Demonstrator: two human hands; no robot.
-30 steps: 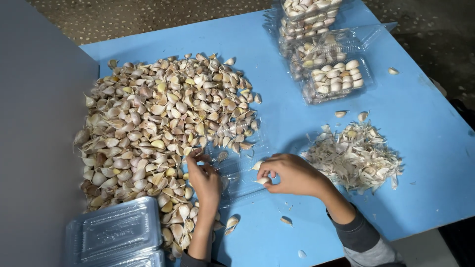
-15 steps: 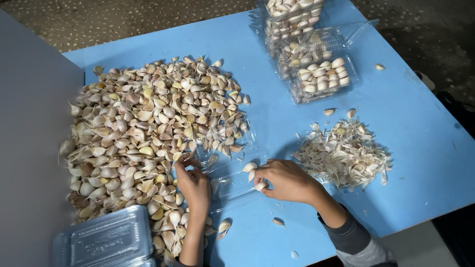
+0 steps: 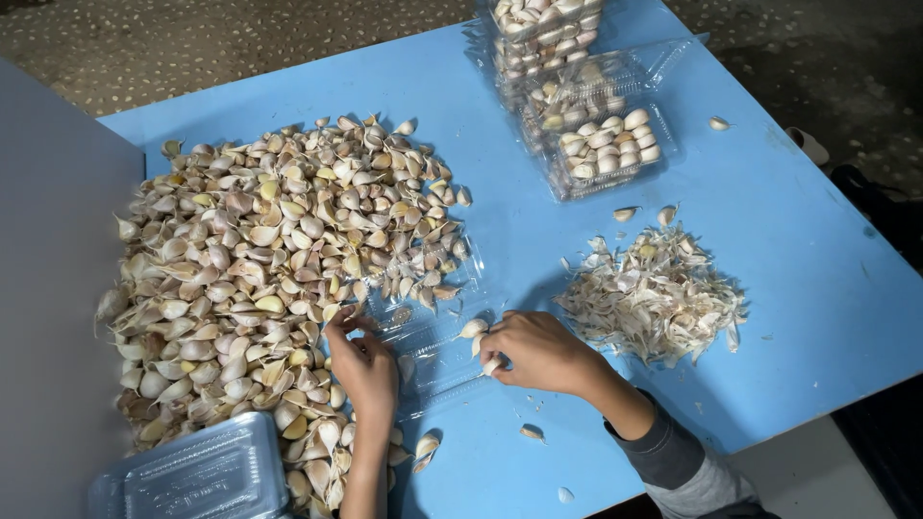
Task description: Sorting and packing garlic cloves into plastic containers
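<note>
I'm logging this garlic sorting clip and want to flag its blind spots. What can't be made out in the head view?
- Left hand: its fingertips dig into the garlic clove pile, so what they pinch is hidden.
- Right hand: cloves show at its fingers, but the palm faces away.
- Empty clear tray: its edges are faint against the blue table.
- Stack of filled trays: cut off by the top edge.

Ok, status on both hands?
Left hand in garlic clove pile. Right hand pinching cloves over open clear tray. Peel heap alongside.

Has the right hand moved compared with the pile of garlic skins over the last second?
No, barely: the right hand sits just left of the pile of garlic skins, as before; only the camera shifted.
</note>
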